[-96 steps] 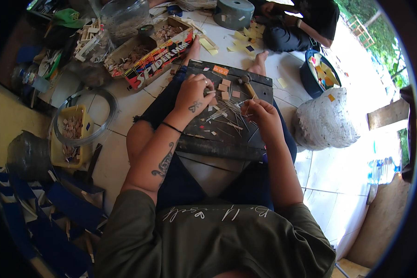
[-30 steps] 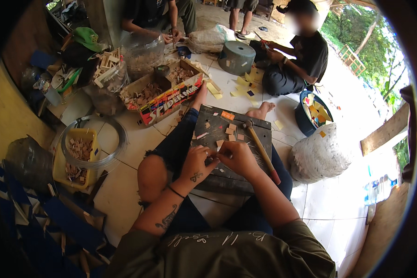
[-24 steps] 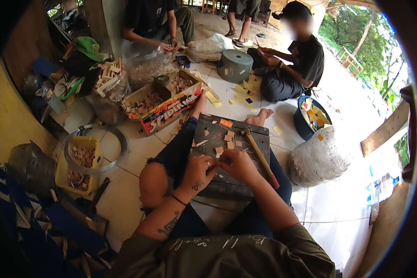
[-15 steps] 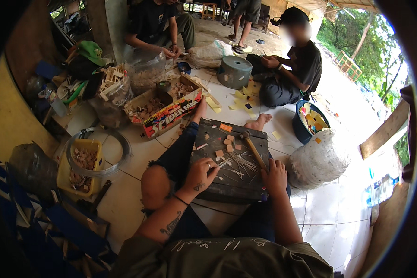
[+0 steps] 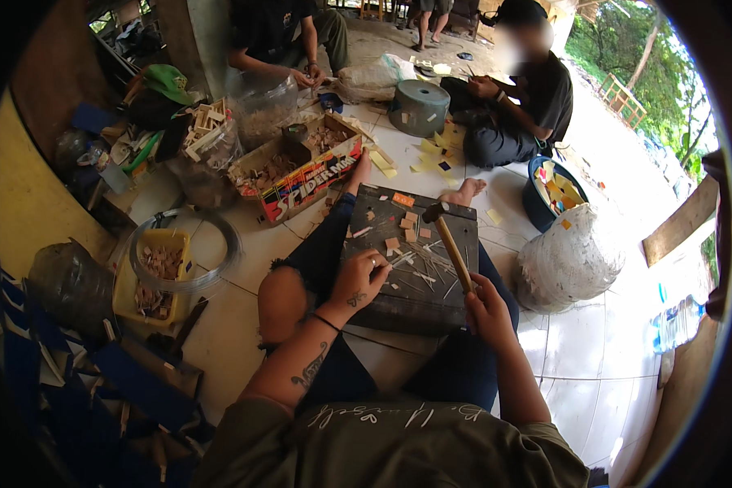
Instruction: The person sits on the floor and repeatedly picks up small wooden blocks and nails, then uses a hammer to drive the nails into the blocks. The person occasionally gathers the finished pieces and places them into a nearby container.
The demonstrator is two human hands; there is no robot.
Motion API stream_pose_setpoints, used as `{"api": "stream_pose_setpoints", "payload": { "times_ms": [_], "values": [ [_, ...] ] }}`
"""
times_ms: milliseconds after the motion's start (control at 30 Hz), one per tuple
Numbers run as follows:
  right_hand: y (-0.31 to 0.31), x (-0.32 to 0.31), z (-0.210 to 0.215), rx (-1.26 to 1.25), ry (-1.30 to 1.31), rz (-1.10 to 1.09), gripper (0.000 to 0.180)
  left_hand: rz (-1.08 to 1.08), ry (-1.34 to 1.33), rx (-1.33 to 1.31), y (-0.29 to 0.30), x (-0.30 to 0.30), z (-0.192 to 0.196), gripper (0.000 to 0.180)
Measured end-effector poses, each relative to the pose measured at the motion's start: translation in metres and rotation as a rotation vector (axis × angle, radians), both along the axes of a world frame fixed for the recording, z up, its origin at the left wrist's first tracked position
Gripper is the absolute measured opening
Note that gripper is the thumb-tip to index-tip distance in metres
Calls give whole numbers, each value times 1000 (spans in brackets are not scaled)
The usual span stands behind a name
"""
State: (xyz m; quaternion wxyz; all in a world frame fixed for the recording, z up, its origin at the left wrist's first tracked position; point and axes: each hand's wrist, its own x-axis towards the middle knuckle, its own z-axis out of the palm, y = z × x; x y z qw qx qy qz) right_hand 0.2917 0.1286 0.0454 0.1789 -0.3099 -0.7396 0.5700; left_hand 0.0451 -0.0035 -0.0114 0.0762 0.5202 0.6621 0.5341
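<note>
My right hand [image 5: 490, 307] is wrapped round the lower end of the wooden handle of a hammer [image 5: 454, 254], its metal head raised over the far right part of a dark wooden block [image 5: 419, 313] between my legs. My left hand [image 5: 366, 278] rests at the block's left side, thumb and fingers pinched on a thin pale strip [image 5: 400, 259]. Too little of the strip shows to tell its kind. Small brown square pieces [image 5: 393, 243] lie on the block, along with several thin wire-like rods [image 5: 428, 278].
Left stand a yellow basket of wood pieces [image 5: 185, 276], a wire coil [image 5: 234, 244] and a printed carton of small pieces [image 5: 301, 195]. On the right are a blue tub [image 5: 537, 199] and a stuffed white sack [image 5: 573, 260]. Two people sit beyond, near a grey-green drum [image 5: 419, 110].
My right hand has lifted the hammer off the block, its head now up. My left hand has shifted slightly right and up with the strip. The whole view has tilted a little.
</note>
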Motion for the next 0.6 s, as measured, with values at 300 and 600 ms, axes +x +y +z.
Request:
{"api": "stream_pose_setpoints", "payload": {
  "times_ms": [300, 600],
  "values": [
    [-41, 12, 24, 698, -32, 108, 47, 23, 25, 18, 3, -1, -7, 10],
    [-56, 2, 37, 702, -278, 161, 55, 14, 32, 46, 3, -2, -6, 9]
  ]
}}
